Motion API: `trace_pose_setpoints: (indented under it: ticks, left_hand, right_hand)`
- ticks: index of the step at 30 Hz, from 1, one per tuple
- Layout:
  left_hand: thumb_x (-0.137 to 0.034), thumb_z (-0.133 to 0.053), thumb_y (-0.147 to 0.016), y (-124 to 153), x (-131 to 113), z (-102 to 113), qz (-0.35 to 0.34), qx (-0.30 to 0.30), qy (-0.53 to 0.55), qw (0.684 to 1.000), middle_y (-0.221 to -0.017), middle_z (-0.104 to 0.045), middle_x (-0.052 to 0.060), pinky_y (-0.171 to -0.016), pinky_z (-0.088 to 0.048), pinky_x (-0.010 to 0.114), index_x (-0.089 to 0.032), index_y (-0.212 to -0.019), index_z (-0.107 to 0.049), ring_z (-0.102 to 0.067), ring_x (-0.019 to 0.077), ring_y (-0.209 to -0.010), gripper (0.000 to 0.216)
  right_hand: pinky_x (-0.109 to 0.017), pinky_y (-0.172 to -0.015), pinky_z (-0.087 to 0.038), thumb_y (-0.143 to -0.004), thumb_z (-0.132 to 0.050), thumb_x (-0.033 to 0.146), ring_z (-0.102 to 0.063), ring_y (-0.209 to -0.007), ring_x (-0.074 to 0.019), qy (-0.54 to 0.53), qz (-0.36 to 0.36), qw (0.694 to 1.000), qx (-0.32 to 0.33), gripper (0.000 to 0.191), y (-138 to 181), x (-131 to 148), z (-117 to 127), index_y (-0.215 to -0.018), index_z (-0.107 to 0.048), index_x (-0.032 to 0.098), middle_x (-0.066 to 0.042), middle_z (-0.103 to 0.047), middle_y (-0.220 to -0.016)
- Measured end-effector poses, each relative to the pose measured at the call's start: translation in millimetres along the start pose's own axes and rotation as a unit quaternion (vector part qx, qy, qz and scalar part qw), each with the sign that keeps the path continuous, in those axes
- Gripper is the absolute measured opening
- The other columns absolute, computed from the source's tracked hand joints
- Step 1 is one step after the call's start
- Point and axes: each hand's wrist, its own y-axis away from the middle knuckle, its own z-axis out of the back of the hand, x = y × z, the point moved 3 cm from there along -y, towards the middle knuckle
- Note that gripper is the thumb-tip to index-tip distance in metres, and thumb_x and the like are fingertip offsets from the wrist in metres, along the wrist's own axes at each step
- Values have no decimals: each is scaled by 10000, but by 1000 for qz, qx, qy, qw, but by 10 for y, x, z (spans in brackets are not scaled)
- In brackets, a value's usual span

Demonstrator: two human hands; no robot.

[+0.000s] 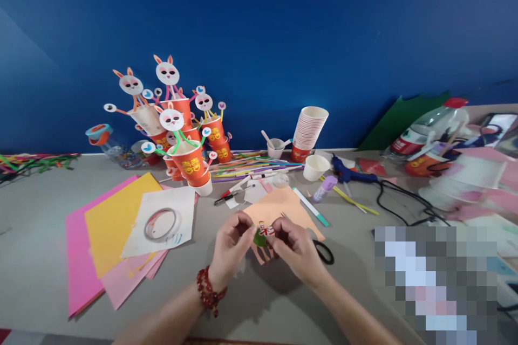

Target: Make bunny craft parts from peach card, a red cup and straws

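My worry: the small green piece with red-and-white print (260,237) could crease or tear if the two pinches pull unevenly.
On my remote feed, the left hand (231,242) and right hand (297,250) both grip it between their fingertips at lower centre; a black loop handle (332,256) lies beside the right hand, and a peach paper sheet (279,199) spreads beyond.

both hands (232,242) in fingertip pinches

The left hand (232,248) and right hand (297,250) pinch a small green cutout (260,237) near peach paper (279,202); rabbit-topped cups (190,166) stand beyond, and a tape roll (156,239) lies on white paper (184,205).
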Motion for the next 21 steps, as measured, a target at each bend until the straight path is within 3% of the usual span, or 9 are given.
trace_pose_setpoints:
  ticks: [10, 21]
  left_hand:
    - [-217, -569, -894, 24, 16, 12, -42, 10, -18, 999, -747, -515, -10, -629, -402, 240, -174, -798, -532, -477, 123, -670, 112]
    - [-177, -543, -888, 22, -12, 2, -40, 15, -13, 999, -760, -524, -5, -632, -408, 243, -171, -804, -534, -483, 123, -674, 85]
  right_hand:
    - [-208, -472, -308, -824, -532, 207, -429, -520, -104, 9, -4, 1000, 10, 155, 18, -5, -26, -691, -454, 211, 53, -440, -603]
    - [-222, -495, -300, -842, -518, 207, -388, -568, -116, 58, 22, 998, 9, 167, 43, 28, -53, -696, -437, 212, 40, -441, -638]
